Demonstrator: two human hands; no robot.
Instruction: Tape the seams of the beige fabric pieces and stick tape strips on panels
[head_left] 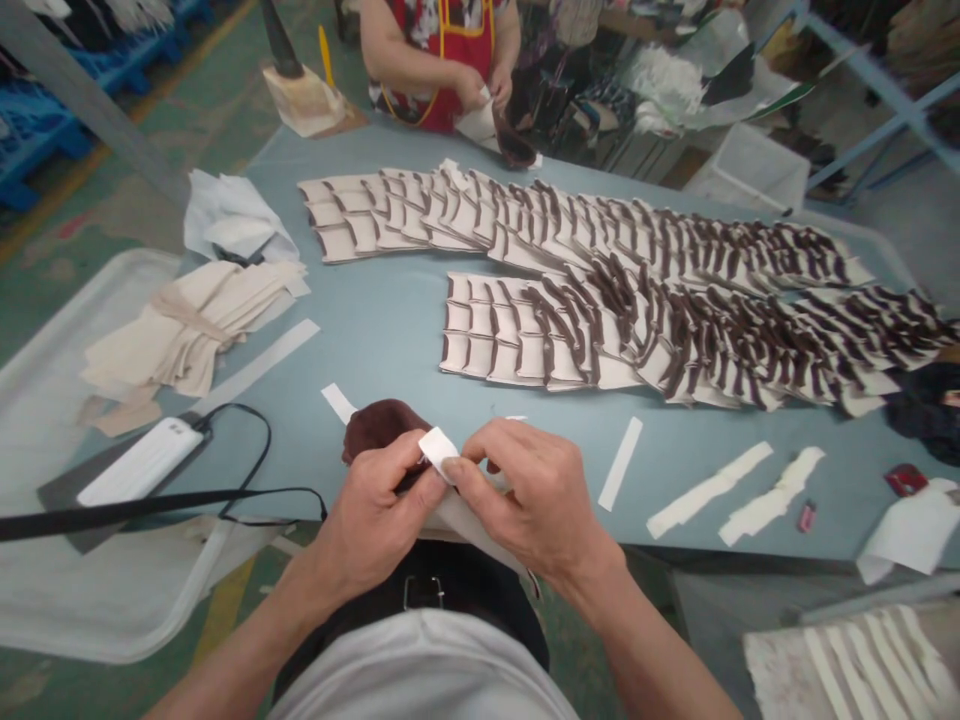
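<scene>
My left hand [386, 500] pinches a dark brown soft piece [386, 425], perhaps fabric or leather, at the table's near edge. Between the fingertips of both hands a short white strip [438, 448] stands up. My right hand [529, 490] has its thumb pressed on that strip, with the fingers curled. A pale length of material [480, 530] hangs below the hands, joined to the brown piece as far as I can see. Just behind the brown piece lies another white strip [339, 403].
Two long rows of overlapping cream pieces with brown edges [480, 325] cover the table's middle and right. Loose strips [709, 490] lie at right, a white power bank [142, 462] and bundled cream pieces [180, 325] at left. Across the table a person in a red apron [465, 55] handles a similar piece.
</scene>
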